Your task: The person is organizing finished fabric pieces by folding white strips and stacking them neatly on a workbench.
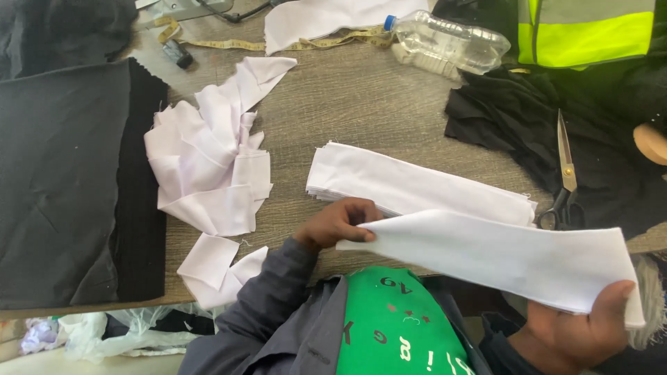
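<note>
My left hand [338, 222] pinches the left end of a long white fabric strip [500, 253], and my right hand [583, 326] grips its right end, thumb on top. The strip is held flat above the table's near edge. Just beyond it lies a neat stack of similar white strips [410, 184] on the wooden table [361, 104]. My grey sleeve and a green garment show below the strip.
Crumpled white offcuts [208, 160] lie left of the stack. Dark grey cloth [62, 180] covers the table's left side. Black fabric [507, 118] with scissors [566, 177] on it sits right. A plastic bottle [445, 42], yellow tape measure [222, 44] and hi-vis vest [590, 28] lie at the back.
</note>
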